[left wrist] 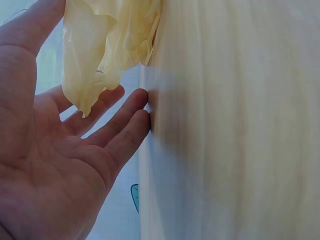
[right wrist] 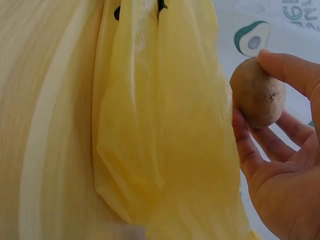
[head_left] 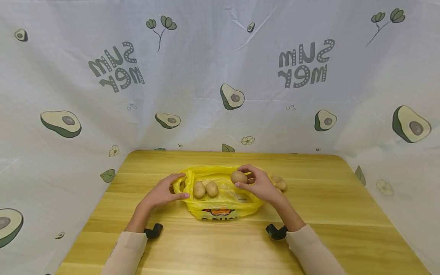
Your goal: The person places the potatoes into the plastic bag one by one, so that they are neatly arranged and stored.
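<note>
Held potato: your right hand has a light-brown, egg-shaped, dull-skinned potato gripped between the thumb and the other fingers; it sits at the left side of those fingers; it is barely longer than wide, its long axis seeming to run from the thumb toward the opposite fingertips.
Bag opening: below your right fingers is the wide-mouthed, yellow, thin plastic bag; the held potato is over its right part, at or just above rim height; you cannot tell whether it touches the rim.
Nearer hand: your right, which has the potato; your left hand is across the opening; its fingers are spread and loosely extended at the bag's left end, plastic hanging between thumb and fingers.
Potatoes inside: two pale-brown, oval potatoes lie side by side in the bag, just right of your left fingers, well left of your right ones.
Outside: tan, rounded potatoes lie behind your right fingers, partly hidden by your wrist, on the yellowish, wood-grained tabletop; you cannot count them surely.
</note>
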`<state>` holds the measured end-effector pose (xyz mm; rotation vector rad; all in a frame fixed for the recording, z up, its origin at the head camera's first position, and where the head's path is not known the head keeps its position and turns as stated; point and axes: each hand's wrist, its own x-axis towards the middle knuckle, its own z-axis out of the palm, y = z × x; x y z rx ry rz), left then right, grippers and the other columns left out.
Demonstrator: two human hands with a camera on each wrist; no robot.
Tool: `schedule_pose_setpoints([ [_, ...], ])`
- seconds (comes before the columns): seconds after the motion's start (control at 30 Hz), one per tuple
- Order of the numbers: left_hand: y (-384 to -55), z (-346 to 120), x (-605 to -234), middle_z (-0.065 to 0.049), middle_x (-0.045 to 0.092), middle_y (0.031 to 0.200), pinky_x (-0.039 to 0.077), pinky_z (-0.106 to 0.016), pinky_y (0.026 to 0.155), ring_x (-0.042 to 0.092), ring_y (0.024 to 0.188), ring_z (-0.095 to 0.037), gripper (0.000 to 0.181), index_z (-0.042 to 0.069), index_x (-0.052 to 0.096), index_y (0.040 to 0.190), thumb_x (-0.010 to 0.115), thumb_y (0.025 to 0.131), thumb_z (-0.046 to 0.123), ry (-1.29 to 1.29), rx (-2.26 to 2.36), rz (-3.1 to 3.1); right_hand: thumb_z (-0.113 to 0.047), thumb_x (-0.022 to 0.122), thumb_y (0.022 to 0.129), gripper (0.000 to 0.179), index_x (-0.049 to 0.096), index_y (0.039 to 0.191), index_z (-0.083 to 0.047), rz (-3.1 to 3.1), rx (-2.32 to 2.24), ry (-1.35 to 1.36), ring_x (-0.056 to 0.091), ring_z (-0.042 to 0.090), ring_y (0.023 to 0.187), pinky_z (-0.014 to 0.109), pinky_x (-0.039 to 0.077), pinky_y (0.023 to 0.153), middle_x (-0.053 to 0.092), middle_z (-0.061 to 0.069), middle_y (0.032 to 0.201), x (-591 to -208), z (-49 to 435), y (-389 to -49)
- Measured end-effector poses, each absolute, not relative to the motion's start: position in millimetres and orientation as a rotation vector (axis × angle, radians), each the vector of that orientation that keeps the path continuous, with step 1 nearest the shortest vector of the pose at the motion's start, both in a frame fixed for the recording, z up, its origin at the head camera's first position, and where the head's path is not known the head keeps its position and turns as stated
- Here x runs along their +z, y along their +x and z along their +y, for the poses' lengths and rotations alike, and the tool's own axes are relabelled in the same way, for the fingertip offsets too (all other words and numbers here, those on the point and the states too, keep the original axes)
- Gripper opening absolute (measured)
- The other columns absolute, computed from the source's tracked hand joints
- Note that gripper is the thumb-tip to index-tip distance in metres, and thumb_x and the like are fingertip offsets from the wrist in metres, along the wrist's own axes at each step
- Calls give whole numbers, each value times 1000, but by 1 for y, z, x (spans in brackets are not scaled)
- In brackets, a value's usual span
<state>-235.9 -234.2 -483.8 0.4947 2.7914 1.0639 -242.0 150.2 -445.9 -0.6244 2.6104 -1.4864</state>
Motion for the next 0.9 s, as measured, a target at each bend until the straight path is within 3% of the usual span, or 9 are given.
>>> schedule_pose_setpoints([
  [0.33,-237,-234,-484,-19,40,162,38,-63,116,37,150,-44,90,16,45,157,78,85,59,497,1064,2794,-23,82,90,50,62,134,-7,2587,-1417,-645,67,24,101,32,59,82,66,12,128,-457,128,-247],
  [0.7,-238,-235,-485,-19,41,162,38,-63,116,38,149,-44,91,16,45,156,79,84,59,497,1065,2795,-19,81,91,48,62,132,-4,2550,-1349,-667,66,24,98,31,57,77,64,16,132,-473,117,-252],
  [0.9,-237,-234,-485,-18,42,161,34,-65,118,37,150,-44,91,16,45,156,79,84,59,494,1062,2797,-20,82,89,47,63,130,-7,2593,-1262,-677,63,21,95,30,55,76,67,12,123,-478,111,-252],
])
